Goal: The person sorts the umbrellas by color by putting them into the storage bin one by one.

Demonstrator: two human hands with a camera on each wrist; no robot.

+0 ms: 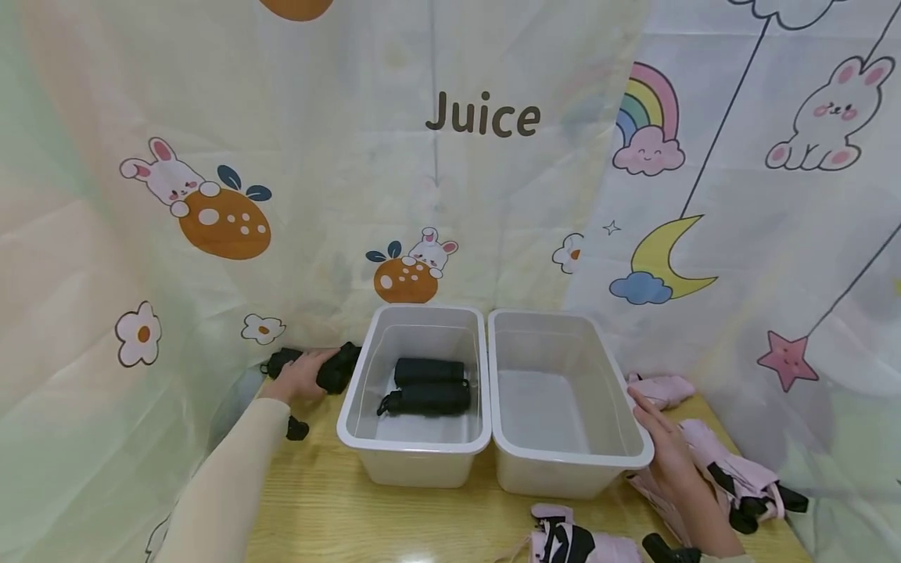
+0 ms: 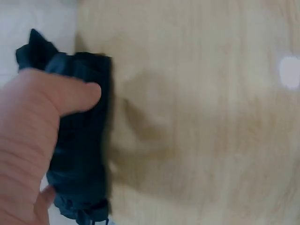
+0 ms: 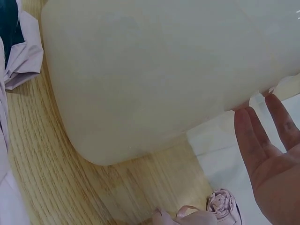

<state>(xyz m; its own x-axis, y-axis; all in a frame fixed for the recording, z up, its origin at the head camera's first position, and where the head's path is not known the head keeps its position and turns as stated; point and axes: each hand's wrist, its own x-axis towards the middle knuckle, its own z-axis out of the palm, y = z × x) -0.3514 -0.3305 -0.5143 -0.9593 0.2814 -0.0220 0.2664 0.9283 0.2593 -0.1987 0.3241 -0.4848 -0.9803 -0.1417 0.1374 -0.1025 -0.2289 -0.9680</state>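
At the left, beside the left white bin (image 1: 415, 448), my left hand (image 1: 301, 378) grips a folded black umbrella (image 1: 339, 369). The left wrist view has the thumb (image 2: 75, 96) across the rolled fabric, other fingers mostly hidden. Inside the left bin two black umbrellas, a rear one (image 1: 429, 371) and a front one (image 1: 428, 399), lie side by side. My right hand (image 1: 672, 453) is at the right side of the right white bin (image 1: 573, 461), which has nothing inside. Its straight fingers (image 3: 244, 131) touch the bin in the right wrist view.
Several folded pink umbrellas lie on the wooden table (image 1: 317, 500) around the right bin, including a front one (image 1: 608, 549), a right one (image 1: 735, 465) and a back one (image 1: 665, 389). Another black piece (image 1: 297, 428) lies below my left hand. A printed curtain (image 1: 338, 156) hangs behind.
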